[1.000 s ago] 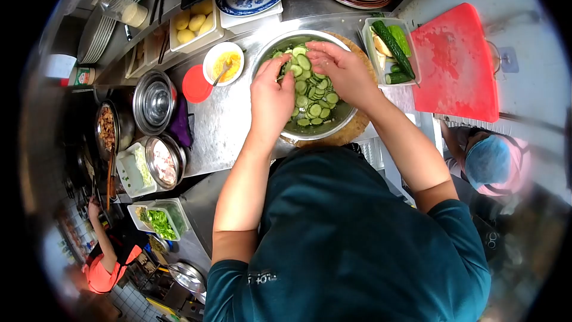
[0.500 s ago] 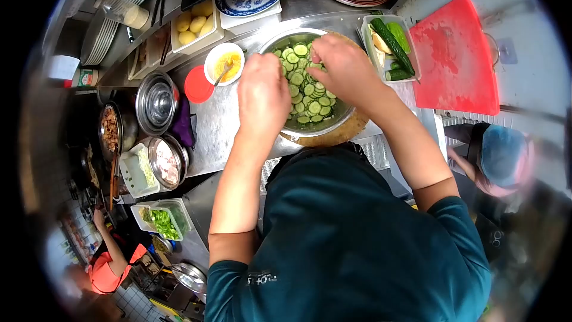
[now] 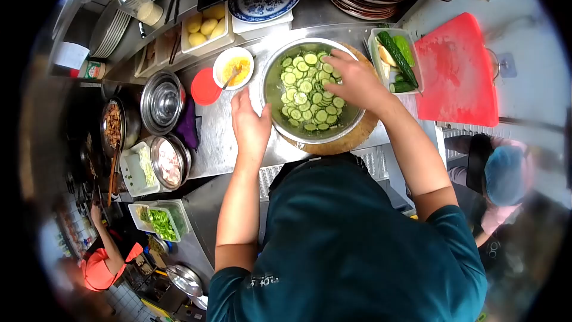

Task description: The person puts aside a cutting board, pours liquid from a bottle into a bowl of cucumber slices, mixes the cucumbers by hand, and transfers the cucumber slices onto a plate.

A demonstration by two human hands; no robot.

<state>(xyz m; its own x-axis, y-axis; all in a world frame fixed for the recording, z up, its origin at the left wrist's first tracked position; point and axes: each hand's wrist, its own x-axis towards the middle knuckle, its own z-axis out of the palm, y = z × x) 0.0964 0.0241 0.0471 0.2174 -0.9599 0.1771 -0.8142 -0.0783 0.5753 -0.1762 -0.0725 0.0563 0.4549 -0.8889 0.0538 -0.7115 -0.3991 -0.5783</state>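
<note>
A steel mixing bowl (image 3: 269,92) stands on a round wooden board (image 3: 361,131), filled with cucumber slices (image 3: 305,86). My right hand (image 3: 357,82) is over the bowl's right side, fingers spread and reaching in above the slices, holding nothing. Outside the bowl, my left hand (image 3: 251,126) hovers beside its left rim with thumb and fingers apart and nothing in it. Just beyond the left fingertips sits a white bowl (image 3: 219,63) of chopped yellow food, possibly garlic, with a spoon (image 3: 231,77) in it. A red lid (image 3: 205,87) lies next to that bowl.
At the right are a tub of whole cucumbers (image 3: 395,48) and a red cutting board (image 3: 456,71). Potatoes (image 3: 204,27) and stacked plates line the back. Steel bowls (image 3: 162,102) stand left. One co-worker (image 3: 104,268) is at lower left, another (image 3: 505,173) at right.
My left hand has moved from over the bowl's left rim down and out to the left, its fingers opening. My right hand has shifted slightly, fingers now spread. The right co-worker has moved.
</note>
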